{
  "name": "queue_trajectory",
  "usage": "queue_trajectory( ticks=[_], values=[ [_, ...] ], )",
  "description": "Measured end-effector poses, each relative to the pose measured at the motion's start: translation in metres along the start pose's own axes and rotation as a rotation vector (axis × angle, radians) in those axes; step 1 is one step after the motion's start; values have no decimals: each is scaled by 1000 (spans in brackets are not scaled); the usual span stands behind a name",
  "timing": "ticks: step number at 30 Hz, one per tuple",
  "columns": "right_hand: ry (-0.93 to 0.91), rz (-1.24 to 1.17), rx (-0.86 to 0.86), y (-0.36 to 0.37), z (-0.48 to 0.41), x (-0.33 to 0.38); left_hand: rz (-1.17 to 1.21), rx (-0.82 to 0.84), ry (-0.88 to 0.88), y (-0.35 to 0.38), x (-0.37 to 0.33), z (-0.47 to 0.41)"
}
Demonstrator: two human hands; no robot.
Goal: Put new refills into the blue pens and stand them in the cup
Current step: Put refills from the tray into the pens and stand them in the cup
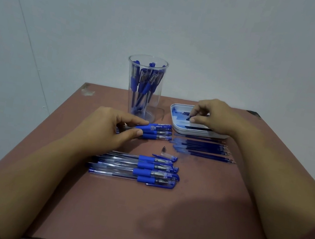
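A: Head view, quickly: where to look?
B: At the left hand (108, 127), curled round the far pens (158, 132) just in front of the cup (143, 95). Then at the right hand (214, 116) over the tray (180, 130), fingertips (192, 120) apparently pinched on a tray refill (186, 114).
A: Best way on?
B: Probably: keep the pinch near one end, lift straight over the edge, leave the neighbours undisturbed. Single out one pen with the left thumb rather than dragging all three.
A: Hazards?
B: Mind the loose cap (166, 156) and loose tip (164, 148); avoid sweeping the loose refills (204, 148) beside the tray.
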State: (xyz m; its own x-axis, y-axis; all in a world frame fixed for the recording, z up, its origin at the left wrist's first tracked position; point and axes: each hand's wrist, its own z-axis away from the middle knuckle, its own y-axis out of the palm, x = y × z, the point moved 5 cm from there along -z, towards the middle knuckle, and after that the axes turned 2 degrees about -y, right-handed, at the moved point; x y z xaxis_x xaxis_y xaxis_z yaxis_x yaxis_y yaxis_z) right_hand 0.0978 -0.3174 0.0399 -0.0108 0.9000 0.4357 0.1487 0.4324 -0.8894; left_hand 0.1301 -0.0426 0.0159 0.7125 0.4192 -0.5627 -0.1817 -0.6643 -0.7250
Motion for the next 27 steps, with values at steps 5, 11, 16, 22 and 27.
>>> queue_trajectory(
  ticks=[5,11,16,22,27],
  values=[
    [-153,-36,-109,-19,29,47,19,-15,-1,-2,-2,1],
    [-241,-54,-221,-2,68,64,17,-29,24,-2,-6,1],
    [-241,-109,-240,22,74,57,32,-30,40,-2,-7,3],
    [-244,-167,-262,30,76,63,31,-30,35,-3,-6,3],
    [-236,-157,-274,32,76,64,8,-40,61,-5,-7,3]
  ],
)
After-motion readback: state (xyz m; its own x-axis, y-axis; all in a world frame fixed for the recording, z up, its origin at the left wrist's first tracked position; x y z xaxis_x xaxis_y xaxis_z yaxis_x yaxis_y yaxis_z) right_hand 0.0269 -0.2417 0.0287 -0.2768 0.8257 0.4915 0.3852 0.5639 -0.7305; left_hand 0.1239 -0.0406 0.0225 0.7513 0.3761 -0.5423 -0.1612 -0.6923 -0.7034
